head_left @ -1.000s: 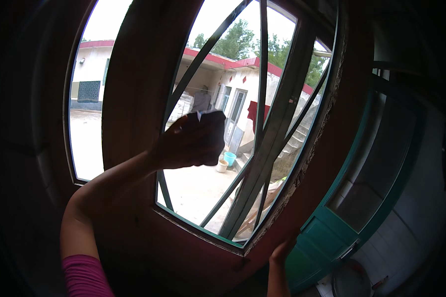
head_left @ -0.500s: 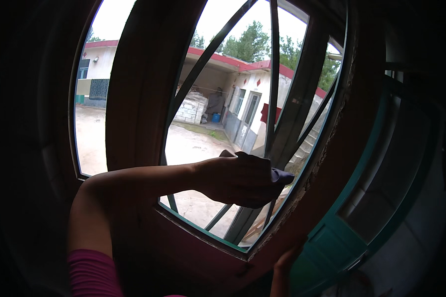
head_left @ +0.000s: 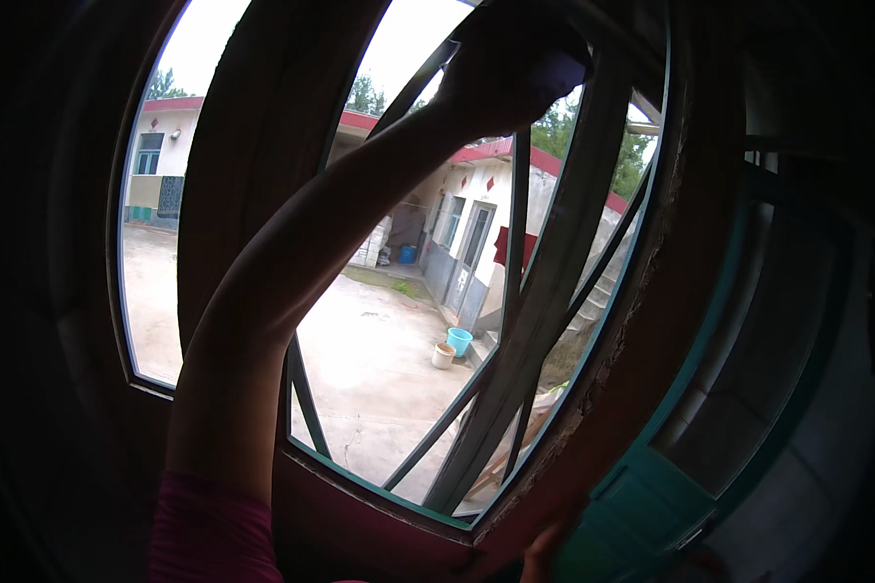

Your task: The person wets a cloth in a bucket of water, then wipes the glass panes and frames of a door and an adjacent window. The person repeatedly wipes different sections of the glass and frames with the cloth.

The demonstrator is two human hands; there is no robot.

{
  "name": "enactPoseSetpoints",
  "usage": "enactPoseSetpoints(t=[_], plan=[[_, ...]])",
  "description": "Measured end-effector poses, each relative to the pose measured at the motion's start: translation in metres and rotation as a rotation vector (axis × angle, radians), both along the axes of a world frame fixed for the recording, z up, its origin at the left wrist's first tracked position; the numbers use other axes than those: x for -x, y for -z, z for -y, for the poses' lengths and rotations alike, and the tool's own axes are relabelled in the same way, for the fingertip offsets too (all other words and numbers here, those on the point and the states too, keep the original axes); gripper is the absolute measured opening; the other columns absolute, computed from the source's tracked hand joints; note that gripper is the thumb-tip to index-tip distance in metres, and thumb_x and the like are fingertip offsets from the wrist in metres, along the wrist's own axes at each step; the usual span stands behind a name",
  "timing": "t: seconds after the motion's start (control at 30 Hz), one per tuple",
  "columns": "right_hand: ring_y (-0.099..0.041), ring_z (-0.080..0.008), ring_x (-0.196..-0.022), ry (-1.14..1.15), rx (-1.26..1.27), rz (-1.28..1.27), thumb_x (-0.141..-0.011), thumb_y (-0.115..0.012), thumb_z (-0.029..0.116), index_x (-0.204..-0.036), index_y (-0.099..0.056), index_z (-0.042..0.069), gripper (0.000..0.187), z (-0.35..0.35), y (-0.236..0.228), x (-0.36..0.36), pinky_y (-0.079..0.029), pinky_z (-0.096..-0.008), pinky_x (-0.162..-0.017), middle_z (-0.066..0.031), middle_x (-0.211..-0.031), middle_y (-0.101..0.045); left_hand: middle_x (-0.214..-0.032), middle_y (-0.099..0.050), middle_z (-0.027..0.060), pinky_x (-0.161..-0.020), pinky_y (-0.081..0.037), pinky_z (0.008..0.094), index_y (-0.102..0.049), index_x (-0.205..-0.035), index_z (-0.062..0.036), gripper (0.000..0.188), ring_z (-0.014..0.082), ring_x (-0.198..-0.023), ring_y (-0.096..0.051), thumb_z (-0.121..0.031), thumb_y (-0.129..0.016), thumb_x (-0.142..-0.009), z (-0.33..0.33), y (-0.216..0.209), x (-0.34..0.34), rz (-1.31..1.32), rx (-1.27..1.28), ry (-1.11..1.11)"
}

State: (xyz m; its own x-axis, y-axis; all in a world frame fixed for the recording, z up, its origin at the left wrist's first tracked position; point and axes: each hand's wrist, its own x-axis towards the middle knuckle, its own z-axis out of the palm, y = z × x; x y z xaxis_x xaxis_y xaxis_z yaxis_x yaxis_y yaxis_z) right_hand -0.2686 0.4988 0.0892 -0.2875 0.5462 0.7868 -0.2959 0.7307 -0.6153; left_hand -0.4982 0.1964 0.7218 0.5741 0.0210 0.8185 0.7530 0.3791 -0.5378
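The left hand [head_left: 501, 83] is raised to the upper part of the tall window, gripping a cloth [head_left: 560, 70]; the hand is so dark against the light that the single fingers do not show. The cloth lies at the right side of the hand, where a dull purple patch of it catches light; its long axis cannot be told. Whether it touches the glass [head_left: 374, 335] cannot be made out either. Most of the glass lies below the hand, its long axis running from top to bottom with a lean to the right at the top. The left hand is in front of this glass, while the right hand [head_left: 539, 556] is low at the right, by the dark wall under the window's lower corner; whether it is open or closed cannot be told.

From the left hand the bare forearm [head_left: 335, 228] slants down to a purple sleeve [head_left: 214, 530] at the lower left. Below the hand, a thin bar [head_left: 515, 214] and a thick post [head_left: 552, 277] cross the view. A narrower window [head_left: 151, 277] stands to the left, a green door [head_left: 651, 496] to the right. Farthest out, beyond the glass, a blue bucket [head_left: 459, 340] and a cream bucket [head_left: 443, 357] stand side by side in a yard, before a pale building [head_left: 496, 189] with a red roof edge
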Motion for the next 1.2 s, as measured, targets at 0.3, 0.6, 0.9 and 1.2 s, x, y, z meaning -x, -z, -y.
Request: enactPoseSetpoints(t=[0.3,0.6,0.9,1.2], plan=[[-0.050,-0.0368,-0.136,-0.070,0.561,-0.039,-0.108,-0.025,0.059,-0.157,-0.033,0.005,0.073,0.054,-0.081,-0.012,-0.043,-0.0504,-0.113,-0.0236,-0.157,-0.040,-0.108,-0.067,0.0089,-0.085,-0.056,0.0331,-0.068,-0.116,-0.0079,0.041,0.0188,-0.101,-0.067,-0.042,-0.073,-0.094,0.040,0.078,-0.003,-0.270,0.198,-0.160],[-0.044,-0.0384,-0.141,0.007,0.355,0.092,-0.107,-0.025,0.060,-0.159,-0.029,0.003,0.077,0.021,-0.008,0.011,-0.039,-0.0494,-0.116,-0.0250,-0.159,-0.035,-0.078,-0.060,0.0074,-0.082,-0.046,0.0378,-0.064,-0.079,-0.0099,0.015,0.0269,-0.081,-0.057,-0.008,-0.058,-0.093,0.038,-0.087,0.012,-0.512,-0.397,-0.330],[-0.047,-0.0371,-0.138,-0.303,0.568,0.019,-0.108,-0.029,0.056,-0.158,-0.032,0.001,0.074,0.038,-0.062,-0.002,-0.038,-0.0488,-0.117,-0.0233,-0.157,-0.041,-0.115,-0.065,0.0108,-0.088,-0.056,0.0386,-0.060,-0.130,-0.0091,0.040,0.0241,-0.107,-0.065,-0.034,-0.068,-0.099,-0.036,0.047,-0.039,-0.172,0.244,0.079],[-0.039,-0.0413,-0.144,0.210,-0.107,0.174,-0.111,-0.024,0.041,-0.158,-0.030,-0.001,0.064,-0.019,0.052,0.019,-0.032,-0.0518,-0.120,-0.0272,-0.160,-0.034,-0.080,-0.057,0.0053,-0.081,-0.045,0.0410,-0.065,-0.088,-0.0098,0.006,0.0253,-0.085,-0.056,-0.011,-0.062,-0.093,0.089,-0.098,0.012,-0.027,-0.340,-0.792]])
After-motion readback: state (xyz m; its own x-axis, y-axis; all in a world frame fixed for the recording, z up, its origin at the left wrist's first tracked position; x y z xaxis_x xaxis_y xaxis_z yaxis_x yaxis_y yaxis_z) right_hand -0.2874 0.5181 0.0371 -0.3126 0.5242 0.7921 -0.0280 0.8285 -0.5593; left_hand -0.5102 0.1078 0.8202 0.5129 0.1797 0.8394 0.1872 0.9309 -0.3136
